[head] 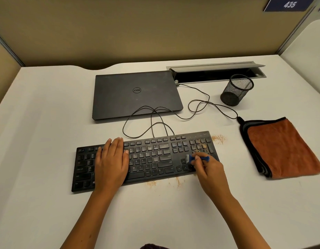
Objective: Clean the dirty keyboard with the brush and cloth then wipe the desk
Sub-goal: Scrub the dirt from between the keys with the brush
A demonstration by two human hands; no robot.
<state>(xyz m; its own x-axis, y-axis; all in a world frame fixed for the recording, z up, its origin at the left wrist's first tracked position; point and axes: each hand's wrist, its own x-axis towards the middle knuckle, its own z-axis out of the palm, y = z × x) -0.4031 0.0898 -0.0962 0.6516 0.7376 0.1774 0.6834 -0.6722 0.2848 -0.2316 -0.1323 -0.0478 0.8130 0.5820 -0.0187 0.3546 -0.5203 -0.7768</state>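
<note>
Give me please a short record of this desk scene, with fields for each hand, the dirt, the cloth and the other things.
left hand: flat on the keyboard, left half
right hand: holds the blue brush at the number pad
dirt: crumbs on the number pad; more on the desk in front of and right of the keyboard
cloth: folded, right side, untouched
other: closed laptop, mesh cup
</note>
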